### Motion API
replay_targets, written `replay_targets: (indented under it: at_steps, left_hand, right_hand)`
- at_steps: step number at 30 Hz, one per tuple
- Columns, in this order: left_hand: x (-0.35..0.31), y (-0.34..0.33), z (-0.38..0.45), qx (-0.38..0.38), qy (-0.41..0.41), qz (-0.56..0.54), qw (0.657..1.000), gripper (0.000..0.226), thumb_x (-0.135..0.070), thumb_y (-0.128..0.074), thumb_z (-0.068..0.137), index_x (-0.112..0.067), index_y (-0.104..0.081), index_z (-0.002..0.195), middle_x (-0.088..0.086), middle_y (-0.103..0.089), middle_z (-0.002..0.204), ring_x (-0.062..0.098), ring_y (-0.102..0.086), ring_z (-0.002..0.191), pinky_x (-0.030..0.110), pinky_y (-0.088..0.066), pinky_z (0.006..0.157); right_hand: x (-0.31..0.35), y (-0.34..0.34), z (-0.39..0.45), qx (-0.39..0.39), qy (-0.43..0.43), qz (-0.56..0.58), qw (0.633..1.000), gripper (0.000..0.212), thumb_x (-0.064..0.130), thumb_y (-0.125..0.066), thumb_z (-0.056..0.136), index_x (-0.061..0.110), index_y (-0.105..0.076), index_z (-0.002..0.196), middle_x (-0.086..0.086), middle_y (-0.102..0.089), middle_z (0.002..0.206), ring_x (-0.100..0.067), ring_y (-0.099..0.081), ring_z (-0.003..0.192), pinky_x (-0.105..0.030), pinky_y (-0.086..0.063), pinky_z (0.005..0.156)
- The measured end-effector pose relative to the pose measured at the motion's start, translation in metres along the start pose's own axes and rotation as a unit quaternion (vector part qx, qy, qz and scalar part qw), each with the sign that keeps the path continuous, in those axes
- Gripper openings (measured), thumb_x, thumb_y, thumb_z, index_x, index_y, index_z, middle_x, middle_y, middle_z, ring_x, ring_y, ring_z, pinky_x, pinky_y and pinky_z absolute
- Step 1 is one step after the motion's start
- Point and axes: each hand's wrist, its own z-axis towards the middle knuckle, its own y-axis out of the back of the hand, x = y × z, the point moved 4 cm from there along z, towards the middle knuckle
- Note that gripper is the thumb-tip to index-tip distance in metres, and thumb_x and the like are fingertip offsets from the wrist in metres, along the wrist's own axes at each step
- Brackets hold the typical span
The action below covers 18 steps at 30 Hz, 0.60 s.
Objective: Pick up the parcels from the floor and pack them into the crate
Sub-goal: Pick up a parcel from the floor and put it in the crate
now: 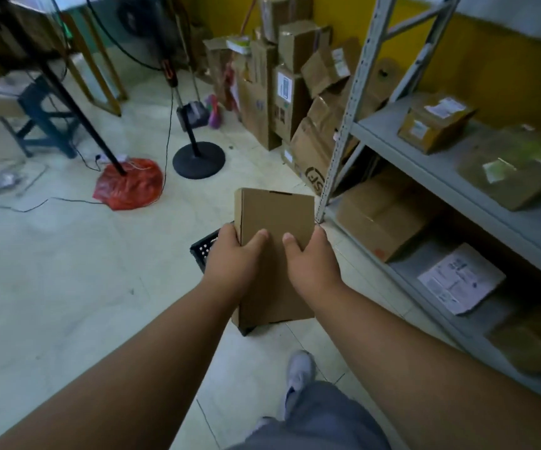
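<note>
A flat brown cardboard parcel [274,219] is held out in front of me, above the floor. My left hand [233,258] grips its left edge with the thumb on top. On the right edge my right hand [311,258] grips the same way. Under the parcel stands a black perforated plastic crate [205,248], mostly hidden; only its left corner and a bit of its near bottom edge show. What lies inside the crate is hidden.
A grey metal shelf rack [402,138] with several parcels stands at the right. Cardboard boxes [285,92] are stacked against the yellow wall. A black round stand base [198,159], a red plastic bag [129,185], cables and a dark stool [45,118] occupy the floor to the left.
</note>
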Motion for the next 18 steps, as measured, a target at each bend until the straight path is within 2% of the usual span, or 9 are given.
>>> replay_targets:
  at_steps: [2, 3, 5, 7, 11, 15, 18]
  left_hand:
    - [0.015, -0.001, 0.016, 0.015, 0.022, -0.016, 1.000, 0.018, -0.042, -0.060, 0.094, -0.032, -0.050, 0.106, -0.012, -0.062, 0.100, 0.010, -0.062, 0.091, 0.033, -0.052, 0.073]
    - [0.019, 0.001, 0.026, 0.030, 0.031, -0.015, 0.999, 0.017, -0.035, -0.061, 0.094, -0.032, -0.049, 0.106, -0.010, -0.063, 0.103, 0.011, -0.062, 0.093, 0.034, -0.052, 0.076]
    - [0.020, 0.012, 0.048, 0.068, 0.045, 0.000, 0.997, 0.026, -0.026, -0.060, 0.092, -0.030, -0.047, 0.115, -0.007, -0.062, 0.110, 0.015, -0.061, 0.099, 0.038, -0.055, 0.083]
    - [0.013, 0.028, 0.074, 0.085, 0.059, 0.019, 0.994, 0.037, -0.023, -0.061, 0.091, -0.028, -0.044, 0.123, -0.005, -0.061, 0.115, 0.017, -0.061, 0.102, 0.042, -0.057, 0.087]
    - [-0.011, 0.057, 0.125, 0.057, 0.063, 0.018, 0.996, 0.049, -0.028, -0.063, 0.092, -0.030, -0.038, 0.134, -0.004, -0.058, 0.123, 0.023, -0.061, 0.108, 0.049, -0.055, 0.095]
    - [-0.020, 0.074, 0.165, 0.007, 0.058, 0.014, 0.998, 0.053, -0.027, -0.063, 0.092, -0.029, -0.037, 0.138, -0.004, -0.058, 0.126, 0.023, -0.062, 0.106, 0.048, -0.057, 0.092]
    - [-0.019, 0.081, 0.198, 0.004, 0.049, 0.032, 0.998, 0.056, -0.029, -0.063, 0.091, -0.028, -0.036, 0.140, -0.003, -0.059, 0.124, 0.023, -0.062, 0.105, 0.047, -0.058, 0.090]
  right_hand:
    - [-0.002, -0.020, 0.024, 0.020, -0.019, -0.017, 0.999, 0.064, 0.046, -0.050, 0.099, 0.012, -0.032, 0.151, -0.010, -0.050, 0.147, -0.032, -0.051, 0.131, -0.040, -0.045, 0.104]
    - [-0.002, -0.030, 0.037, 0.031, -0.026, -0.022, 0.999, 0.062, 0.046, -0.048, 0.099, 0.011, -0.034, 0.148, -0.012, -0.052, 0.144, -0.033, -0.053, 0.128, -0.039, -0.046, 0.101]
    - [0.005, -0.052, 0.064, 0.066, -0.033, -0.032, 0.997, 0.054, 0.047, -0.045, 0.100, 0.010, -0.042, 0.140, -0.012, -0.057, 0.136, -0.033, -0.056, 0.120, -0.034, -0.044, 0.089]
    - [0.022, -0.075, 0.092, 0.123, -0.033, -0.044, 0.991, 0.053, 0.049, -0.041, 0.102, 0.011, -0.044, 0.138, -0.012, -0.057, 0.136, -0.033, -0.055, 0.121, -0.035, -0.042, 0.088]
    - [0.074, -0.108, 0.144, 0.186, -0.020, -0.062, 0.980, 0.062, 0.053, -0.036, 0.102, 0.016, -0.032, 0.151, -0.010, -0.044, 0.151, -0.033, -0.044, 0.137, -0.046, -0.040, 0.107]
    - [0.116, -0.129, 0.175, 0.207, 0.016, -0.078, 0.975, 0.062, 0.053, -0.043, 0.100, 0.018, -0.036, 0.150, -0.008, -0.045, 0.151, -0.034, -0.046, 0.135, -0.047, -0.042, 0.105]
    - [0.131, -0.144, 0.189, 0.222, 0.015, -0.063, 0.973, 0.064, 0.059, -0.038, 0.099, 0.024, -0.033, 0.152, -0.005, -0.040, 0.155, -0.031, -0.041, 0.139, -0.047, -0.039, 0.107]
